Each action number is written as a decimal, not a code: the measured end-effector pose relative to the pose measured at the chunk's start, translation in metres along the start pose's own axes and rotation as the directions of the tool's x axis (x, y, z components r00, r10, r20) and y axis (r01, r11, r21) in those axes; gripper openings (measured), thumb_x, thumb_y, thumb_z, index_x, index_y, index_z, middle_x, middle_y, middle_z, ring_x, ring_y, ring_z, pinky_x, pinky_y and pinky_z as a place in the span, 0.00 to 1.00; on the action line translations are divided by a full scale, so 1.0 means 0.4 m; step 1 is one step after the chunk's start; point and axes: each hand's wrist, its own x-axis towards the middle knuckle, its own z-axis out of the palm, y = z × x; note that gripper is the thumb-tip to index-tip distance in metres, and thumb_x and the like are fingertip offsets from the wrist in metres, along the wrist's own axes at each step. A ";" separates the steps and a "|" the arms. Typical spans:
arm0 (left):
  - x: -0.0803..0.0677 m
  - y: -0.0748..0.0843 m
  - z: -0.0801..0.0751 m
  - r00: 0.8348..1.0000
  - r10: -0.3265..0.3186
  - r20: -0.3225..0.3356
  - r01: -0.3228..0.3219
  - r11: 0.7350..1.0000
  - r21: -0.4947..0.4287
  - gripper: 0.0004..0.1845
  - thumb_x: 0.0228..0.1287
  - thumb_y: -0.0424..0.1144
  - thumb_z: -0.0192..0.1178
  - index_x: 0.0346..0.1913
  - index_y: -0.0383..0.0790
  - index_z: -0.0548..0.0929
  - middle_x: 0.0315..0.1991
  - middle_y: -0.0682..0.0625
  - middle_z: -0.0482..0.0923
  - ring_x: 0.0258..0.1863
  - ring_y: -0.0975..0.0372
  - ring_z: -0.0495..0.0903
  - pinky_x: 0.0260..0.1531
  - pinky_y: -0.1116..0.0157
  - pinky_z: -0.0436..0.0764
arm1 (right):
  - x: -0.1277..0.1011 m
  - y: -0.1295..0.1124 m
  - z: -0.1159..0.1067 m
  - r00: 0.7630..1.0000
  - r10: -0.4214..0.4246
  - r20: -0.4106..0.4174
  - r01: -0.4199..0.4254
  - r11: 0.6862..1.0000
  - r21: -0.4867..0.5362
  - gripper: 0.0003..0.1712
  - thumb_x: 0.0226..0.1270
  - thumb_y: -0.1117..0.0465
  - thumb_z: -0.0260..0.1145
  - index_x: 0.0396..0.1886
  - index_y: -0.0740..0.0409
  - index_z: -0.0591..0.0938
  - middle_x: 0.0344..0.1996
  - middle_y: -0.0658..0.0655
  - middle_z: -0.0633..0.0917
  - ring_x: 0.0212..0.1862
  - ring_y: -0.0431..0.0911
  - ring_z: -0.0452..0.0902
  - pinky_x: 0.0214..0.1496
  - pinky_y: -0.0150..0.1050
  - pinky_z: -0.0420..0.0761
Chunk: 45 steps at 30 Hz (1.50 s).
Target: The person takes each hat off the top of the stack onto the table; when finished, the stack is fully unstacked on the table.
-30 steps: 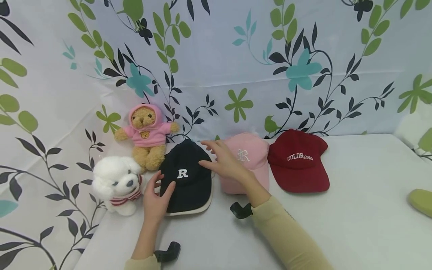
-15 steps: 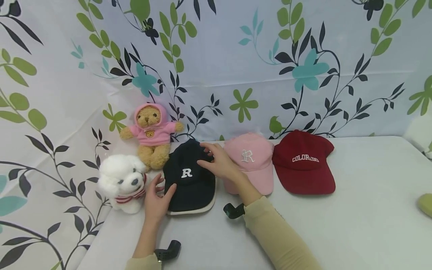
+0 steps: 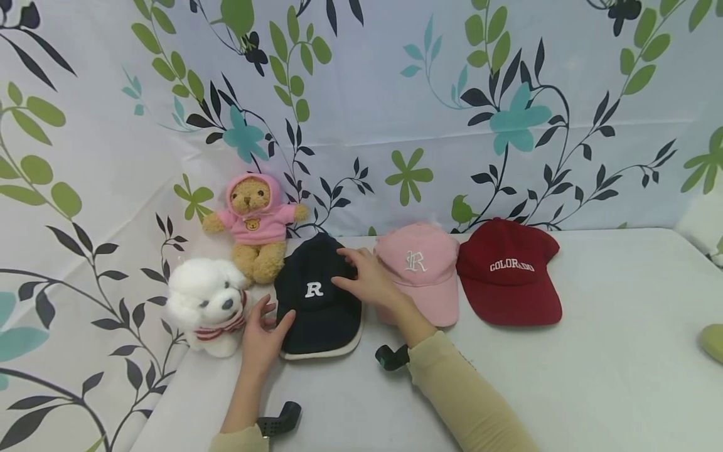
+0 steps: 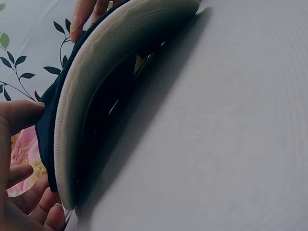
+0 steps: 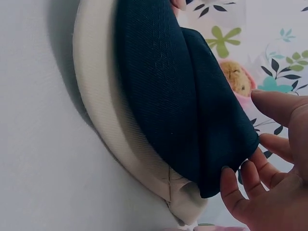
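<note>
Left hand (image 3: 263, 337) at dark cap (image 3: 317, 323); right hand (image 3: 373, 280) opposite

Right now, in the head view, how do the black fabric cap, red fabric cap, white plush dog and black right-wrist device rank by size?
Largest: black fabric cap and red fabric cap, too alike to rank.
Next: white plush dog.
Smallest: black right-wrist device.
</note>
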 end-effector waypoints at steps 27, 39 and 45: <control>0.007 -0.004 -0.003 0.997 -0.027 0.066 0.022 0.997 0.077 0.38 0.66 0.45 0.68 0.73 0.30 0.66 0.58 0.35 0.75 0.41 0.55 0.72 0.40 0.64 0.71 | -0.002 0.028 0.002 0.996 0.070 0.059 -0.071 0.997 0.019 0.38 0.67 0.60 0.71 0.73 0.61 0.69 0.53 0.63 0.76 0.54 0.54 0.73 0.61 0.48 0.73; 0.004 -0.001 -0.003 0.999 -0.002 0.054 0.001 0.999 0.032 0.36 0.65 0.44 0.70 0.71 0.32 0.71 0.57 0.38 0.75 0.45 0.54 0.76 0.41 0.69 0.73 | -0.008 0.019 0.002 0.999 0.036 0.024 -0.037 0.999 0.025 0.36 0.67 0.63 0.71 0.72 0.61 0.71 0.50 0.62 0.76 0.51 0.54 0.73 0.57 0.48 0.74; 0.001 0.001 -0.006 0.999 -0.006 0.054 0.005 1.000 0.020 0.36 0.65 0.44 0.70 0.71 0.32 0.70 0.59 0.38 0.74 0.47 0.52 0.76 0.40 0.72 0.73 | -0.011 0.015 0.003 1.000 -0.007 0.008 0.007 1.000 0.021 0.35 0.66 0.64 0.71 0.71 0.63 0.72 0.47 0.60 0.75 0.47 0.51 0.71 0.53 0.44 0.74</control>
